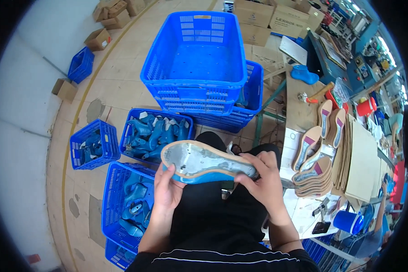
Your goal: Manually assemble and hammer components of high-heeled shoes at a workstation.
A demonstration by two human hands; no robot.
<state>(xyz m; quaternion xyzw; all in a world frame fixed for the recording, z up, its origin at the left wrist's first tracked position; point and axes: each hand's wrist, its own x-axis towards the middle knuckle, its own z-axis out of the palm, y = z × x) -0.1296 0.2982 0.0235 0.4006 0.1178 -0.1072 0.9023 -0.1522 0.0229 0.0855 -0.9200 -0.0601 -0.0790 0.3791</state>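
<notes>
Above my lap I hold a blue shoe last (204, 177) sole side up. A tan-edged insole (199, 158) lies along its underside, and a worn grey metal surface shows within the tan rim. My left hand (167, 188) grips the broad toe end, thumb on the rim and fingers mostly hidden beneath. Around the narrow heel end my right hand (265, 179) is closed, its thumb and fingers pressing from both sides. Stacked insoles (313, 177) lie on the bench to the right, nearest my right hand.
A large blue crate (195, 84) stands ahead on another crate. Crates of blue lasts (156, 131) sit to the left, one (133, 199) close beside my left arm. The workbench (299, 109) at right carries tan board sheets (363, 158), a blue last (304, 75) and a blue jug (348, 222).
</notes>
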